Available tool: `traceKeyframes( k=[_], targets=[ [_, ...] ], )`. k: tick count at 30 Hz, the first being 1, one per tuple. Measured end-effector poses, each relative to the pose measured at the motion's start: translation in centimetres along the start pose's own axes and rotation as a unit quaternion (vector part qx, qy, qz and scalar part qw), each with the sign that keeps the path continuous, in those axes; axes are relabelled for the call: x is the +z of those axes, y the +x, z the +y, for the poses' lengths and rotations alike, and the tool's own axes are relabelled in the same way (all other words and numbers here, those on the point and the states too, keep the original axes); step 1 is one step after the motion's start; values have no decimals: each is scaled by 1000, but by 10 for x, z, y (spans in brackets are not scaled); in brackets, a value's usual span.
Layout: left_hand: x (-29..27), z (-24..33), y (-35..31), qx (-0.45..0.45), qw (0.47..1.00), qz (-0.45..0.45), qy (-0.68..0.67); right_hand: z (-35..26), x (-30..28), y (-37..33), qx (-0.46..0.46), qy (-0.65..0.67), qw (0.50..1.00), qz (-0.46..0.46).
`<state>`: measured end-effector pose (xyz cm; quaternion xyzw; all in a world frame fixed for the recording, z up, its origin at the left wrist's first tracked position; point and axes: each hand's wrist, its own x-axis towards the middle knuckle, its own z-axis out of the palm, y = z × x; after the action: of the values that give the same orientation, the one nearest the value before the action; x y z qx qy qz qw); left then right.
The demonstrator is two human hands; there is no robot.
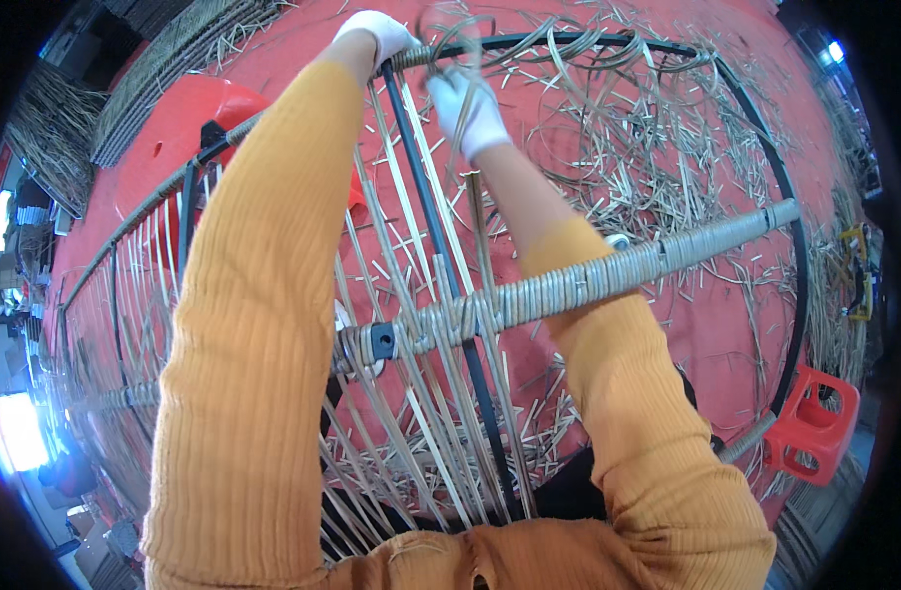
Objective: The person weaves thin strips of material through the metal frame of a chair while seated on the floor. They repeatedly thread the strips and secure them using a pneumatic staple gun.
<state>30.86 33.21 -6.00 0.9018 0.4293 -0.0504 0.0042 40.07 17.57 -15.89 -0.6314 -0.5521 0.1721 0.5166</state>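
A black metal frame (pixel 785 295) stretches across the view, partly wound with grey-brown wicker strands. At its far bar my left hand (pixel 377 34), in a white glove, is closed beside a short wound section (pixel 411 59); its fingertips are partly hidden. Just right of it, my right hand (pixel 467 110), also gloved in white, is closed on a wicker strand (pixel 460 25) looping above the bar, blurred by motion. A thickly wrapped crossbar (pixel 569 293) passes over my right forearm. Several pale strands and a thin black rod (pixel 426 187) run from the far bar toward my body.
Cut strand pieces (pixel 647 167) litter the red floor (pixel 736 339). A red plastic stool (pixel 812 423) stands at the right, and a larger red plastic piece (pixel 180 138) lies at the left. Bundles of strands (pixel 52 133) and stacked woven material (pixel 170 74) fill the far left.
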Motion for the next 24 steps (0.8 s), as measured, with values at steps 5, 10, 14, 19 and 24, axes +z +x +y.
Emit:
traceKeyframes(
  k=[5,10,14,19,24],
  targets=[
    [-38,38,-126,12,713,177,-678,-25,-72,-171,7,-61,992,-107],
    [-53,182,-322,420,886,143,-133,-106,-181,-348,183,-116,937,-274],
    [-8,259,-395,493,860,-134,-2,-155,-228,-439,180,-86,965,-170],
    [16,313,-431,481,848,-221,22,-210,-271,-537,317,-14,948,35],
    [49,360,-483,526,798,-293,38,-192,-259,-586,497,280,816,94]
  ],
)
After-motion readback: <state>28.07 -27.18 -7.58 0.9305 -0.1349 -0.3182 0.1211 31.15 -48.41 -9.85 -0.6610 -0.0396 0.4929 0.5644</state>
